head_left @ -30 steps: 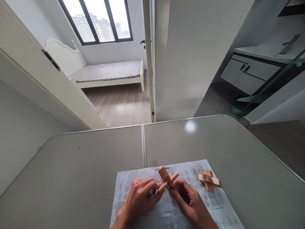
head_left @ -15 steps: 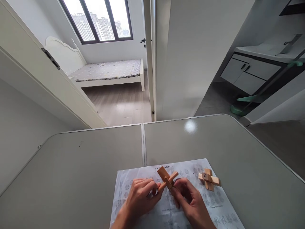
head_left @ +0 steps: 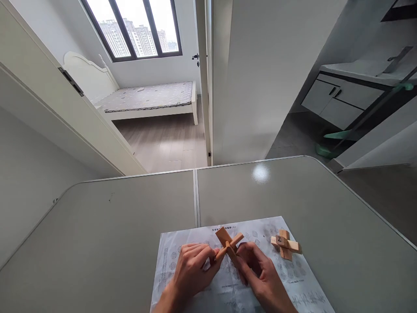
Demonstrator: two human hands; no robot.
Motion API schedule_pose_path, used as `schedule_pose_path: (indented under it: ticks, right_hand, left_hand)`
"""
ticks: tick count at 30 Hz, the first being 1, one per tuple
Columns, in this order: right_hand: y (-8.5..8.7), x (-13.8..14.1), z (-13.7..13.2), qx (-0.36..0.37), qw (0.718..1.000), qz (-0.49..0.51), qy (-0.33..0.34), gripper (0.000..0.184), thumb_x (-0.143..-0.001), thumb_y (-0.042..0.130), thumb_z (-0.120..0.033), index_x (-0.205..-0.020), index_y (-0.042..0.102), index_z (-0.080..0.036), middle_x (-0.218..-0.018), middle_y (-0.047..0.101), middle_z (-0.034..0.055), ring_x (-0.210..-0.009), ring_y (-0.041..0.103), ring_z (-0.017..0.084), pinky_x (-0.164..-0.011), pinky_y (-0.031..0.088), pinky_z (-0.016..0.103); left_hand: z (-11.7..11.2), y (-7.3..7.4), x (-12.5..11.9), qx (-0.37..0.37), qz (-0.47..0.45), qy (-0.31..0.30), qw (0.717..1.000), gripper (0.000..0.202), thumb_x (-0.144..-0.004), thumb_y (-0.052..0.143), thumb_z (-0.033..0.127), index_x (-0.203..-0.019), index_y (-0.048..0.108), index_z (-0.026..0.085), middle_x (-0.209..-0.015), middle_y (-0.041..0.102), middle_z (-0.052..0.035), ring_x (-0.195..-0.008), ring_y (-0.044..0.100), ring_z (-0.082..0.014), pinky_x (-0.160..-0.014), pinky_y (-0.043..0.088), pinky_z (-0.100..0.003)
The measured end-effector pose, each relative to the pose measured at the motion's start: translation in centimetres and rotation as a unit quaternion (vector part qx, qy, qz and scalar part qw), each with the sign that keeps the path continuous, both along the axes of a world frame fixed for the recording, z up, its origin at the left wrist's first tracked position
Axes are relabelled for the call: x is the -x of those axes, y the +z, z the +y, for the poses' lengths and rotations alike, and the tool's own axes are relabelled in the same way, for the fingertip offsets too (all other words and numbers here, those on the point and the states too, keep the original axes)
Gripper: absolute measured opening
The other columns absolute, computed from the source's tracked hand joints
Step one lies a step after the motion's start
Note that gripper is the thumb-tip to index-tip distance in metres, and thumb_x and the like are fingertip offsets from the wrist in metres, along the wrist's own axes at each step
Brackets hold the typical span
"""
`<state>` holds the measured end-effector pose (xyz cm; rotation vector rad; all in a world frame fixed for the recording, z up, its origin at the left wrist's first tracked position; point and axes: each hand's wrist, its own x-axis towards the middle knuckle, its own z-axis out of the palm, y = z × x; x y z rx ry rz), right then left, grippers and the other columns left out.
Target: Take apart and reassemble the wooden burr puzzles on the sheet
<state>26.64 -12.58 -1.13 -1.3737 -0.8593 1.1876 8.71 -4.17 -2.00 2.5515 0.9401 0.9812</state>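
Observation:
Both my hands hold a small wooden cross puzzle (head_left: 228, 244) just above a printed instruction sheet (head_left: 293, 278) near the table's front edge. My left hand (head_left: 192, 271) pinches the left end of one wooden bar with curled fingers. My right hand (head_left: 259, 274) grips the puzzle's lower right side, fingers bent round it. A second, assembled wooden cross puzzle (head_left: 285, 244) marked with a dark "Z" lies on the sheet to the right, untouched.
The grey table (head_left: 114, 226) has a seam down its middle and rounded far corners. Beyond it an open doorway shows a bedroom with a bed (head_left: 146, 98) and window. A cabinet (head_left: 339, 102) and a green mop (head_left: 329, 145) are at the right.
The held puzzle has turned slightly and shifted a little left between my fingers. My right hand's fingers have moved up along it. The second puzzle has not moved.

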Motion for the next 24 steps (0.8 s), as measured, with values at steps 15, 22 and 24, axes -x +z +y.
schedule_pose_path:
  ticks: [15,22,24]
  right_hand:
    - [-1.4,0.1,-1.0,-0.074,0.993,-0.082,-0.048,0.032,-0.096,0.07,-0.055,-0.089,0.06,-0.025,-0.069,0.062,-0.0022,-0.06,0.061,0.017,-0.061,0.053,0.028]
    - [-2.1,-0.5,-1.2,-0.108,0.985,-0.128,-0.045,0.025,-0.099,0.068,-0.051,-0.101,0.07,-0.026,-0.075,0.076,0.0031,-0.066,0.075,0.023,-0.065,0.062,0.031]
    - [-2.0,-0.8,-1.0,-0.13,0.98,-0.15,-0.007,0.019,-0.099,0.069,-0.045,-0.099,0.073,-0.027,-0.08,0.079,0.005,-0.067,0.077,0.024,-0.064,0.063,0.03]
  left_hand:
    - [0.3,0.8,0.4,0.076,-0.046,-0.019,0.996,0.012,-0.091,0.071,0.018,-0.101,0.067,0.024,-0.074,0.07,0.003,-0.057,0.059,-0.0103,-0.061,0.049,-0.023]
    - [0.3,1.7,0.4,0.275,-0.147,-0.138,0.94,0.109,-0.075,0.082,0.065,-0.162,0.031,0.022,-0.149,0.055,-0.0214,-0.129,0.061,-0.036,-0.106,0.054,-0.05]
    - [0.1,1.3,0.6,0.298,-0.128,-0.144,0.935,0.115,-0.068,0.092,0.057,-0.162,0.033,0.026,-0.154,0.054,-0.0203,-0.131,0.061,-0.0375,-0.11,0.052,-0.051]
